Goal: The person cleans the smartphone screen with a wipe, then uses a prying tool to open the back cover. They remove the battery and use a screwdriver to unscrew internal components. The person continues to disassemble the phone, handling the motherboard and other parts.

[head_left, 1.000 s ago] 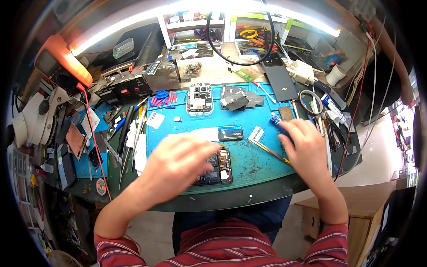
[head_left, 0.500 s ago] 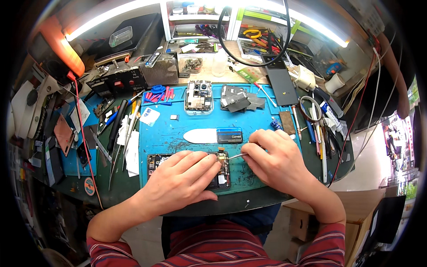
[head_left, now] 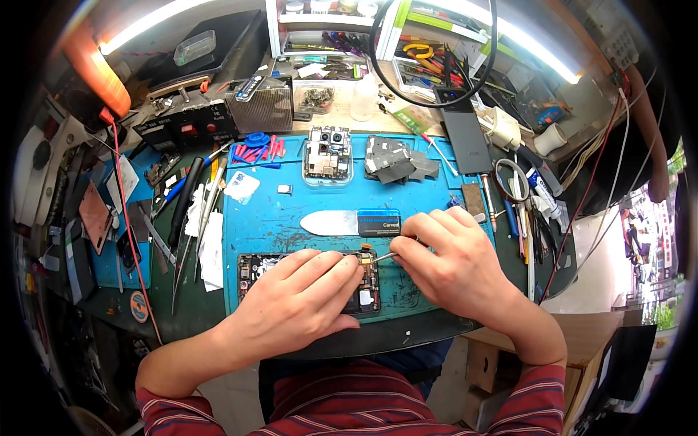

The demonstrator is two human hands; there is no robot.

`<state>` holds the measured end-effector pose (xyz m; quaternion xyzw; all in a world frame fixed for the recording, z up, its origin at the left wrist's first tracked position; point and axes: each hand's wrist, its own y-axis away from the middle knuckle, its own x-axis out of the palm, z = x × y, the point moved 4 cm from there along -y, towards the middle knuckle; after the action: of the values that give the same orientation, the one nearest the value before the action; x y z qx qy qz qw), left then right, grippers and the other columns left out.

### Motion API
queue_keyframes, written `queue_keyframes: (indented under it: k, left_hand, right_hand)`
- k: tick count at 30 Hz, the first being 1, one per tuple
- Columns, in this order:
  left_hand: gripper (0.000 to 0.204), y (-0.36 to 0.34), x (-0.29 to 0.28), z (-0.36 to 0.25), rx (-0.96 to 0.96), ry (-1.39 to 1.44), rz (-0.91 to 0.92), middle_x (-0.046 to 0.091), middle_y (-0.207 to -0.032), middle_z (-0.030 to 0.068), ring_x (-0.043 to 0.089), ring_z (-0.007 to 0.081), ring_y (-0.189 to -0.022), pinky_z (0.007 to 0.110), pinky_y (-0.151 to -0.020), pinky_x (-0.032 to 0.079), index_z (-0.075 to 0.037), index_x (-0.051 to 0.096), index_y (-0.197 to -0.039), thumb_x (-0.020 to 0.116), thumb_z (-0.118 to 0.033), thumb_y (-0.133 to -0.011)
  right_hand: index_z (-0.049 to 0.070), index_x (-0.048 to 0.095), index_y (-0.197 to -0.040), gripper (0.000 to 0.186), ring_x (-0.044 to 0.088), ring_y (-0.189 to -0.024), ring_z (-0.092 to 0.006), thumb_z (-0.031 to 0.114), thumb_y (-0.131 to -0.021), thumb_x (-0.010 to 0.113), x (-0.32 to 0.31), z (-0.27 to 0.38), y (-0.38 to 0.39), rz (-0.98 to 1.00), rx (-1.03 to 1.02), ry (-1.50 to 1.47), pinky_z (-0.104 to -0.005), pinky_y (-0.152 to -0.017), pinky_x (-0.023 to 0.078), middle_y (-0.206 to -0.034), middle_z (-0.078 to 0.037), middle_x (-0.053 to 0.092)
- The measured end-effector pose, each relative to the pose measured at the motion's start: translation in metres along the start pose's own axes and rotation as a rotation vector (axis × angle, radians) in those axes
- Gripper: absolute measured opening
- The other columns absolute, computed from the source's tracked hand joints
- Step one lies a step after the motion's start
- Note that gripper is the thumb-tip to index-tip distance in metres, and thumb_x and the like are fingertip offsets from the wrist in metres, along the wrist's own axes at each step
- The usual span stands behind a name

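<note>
An opened phone [head_left: 369, 280] lies lengthwise on the blue work mat [head_left: 276, 207], its circuit boards bare. My left hand [head_left: 305, 291] rests flat across its middle, fingers stretched out, and hides much of it. My right hand [head_left: 443, 254] pinches a thin metal hand tool [head_left: 384, 256]. The tip of that tool touches the phone's upper right part, beside a small orange flex cable [head_left: 366, 247]. Whether it is tweezers or a pick I cannot tell. Just beyond the phone lies a flat metal pry blade [head_left: 331, 222] with a dark and blue handle.
Behind the blade stand a clear box of phone parts [head_left: 327, 156] and a pile of dark flat pieces [head_left: 396, 160]. A dark phone panel [head_left: 465, 138] leans at the back right. Hand tools [head_left: 190, 196] lie left of the mat, and a tape roll [head_left: 511, 180] sits right.
The whole view has shifted slightly. Both hands keep nearly the same place on the phone, and the tool tip still touches its right part.
</note>
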<state>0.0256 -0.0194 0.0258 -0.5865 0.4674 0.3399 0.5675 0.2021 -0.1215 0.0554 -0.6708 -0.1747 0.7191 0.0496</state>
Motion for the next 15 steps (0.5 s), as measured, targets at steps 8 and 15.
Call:
queue_keyframes:
  k: [8, 15]
  left_hand:
    - [0.064, 0.001, 0.0, 0.001, -0.001, 0.008, -0.011, 0.063, -0.128, 0.0104, 0.061, 0.0252, -0.118, 0.041, -0.101, 0.049, 0.001, 0.068, -0.127, 0.078, -0.04, -0.079]
    - [0.064, 0.001, 0.001, 0.001, -0.009, 0.025, -0.011, 0.063, -0.128, 0.0104, 0.062, 0.0254, -0.117, 0.041, -0.1, 0.05, 0.001, 0.068, -0.127, 0.079, -0.039, -0.079]
  right_hand:
    - [0.008, 0.065, -0.09, 0.009, 0.062, -0.084, -0.0225, 0.013, -0.086, 0.072, 0.004, -0.009, 0.0, 0.031, 0.054, -0.167, -0.0373, -0.073, 0.046, -0.091, -0.005, 0.058]
    - [0.009, 0.068, -0.094, 0.012, 0.063, -0.085, -0.025, 0.013, -0.087, 0.076, 0.011, -0.018, 0.003, 0.035, 0.067, -0.269, -0.0391, -0.076, 0.048, -0.092, -0.005, 0.061]
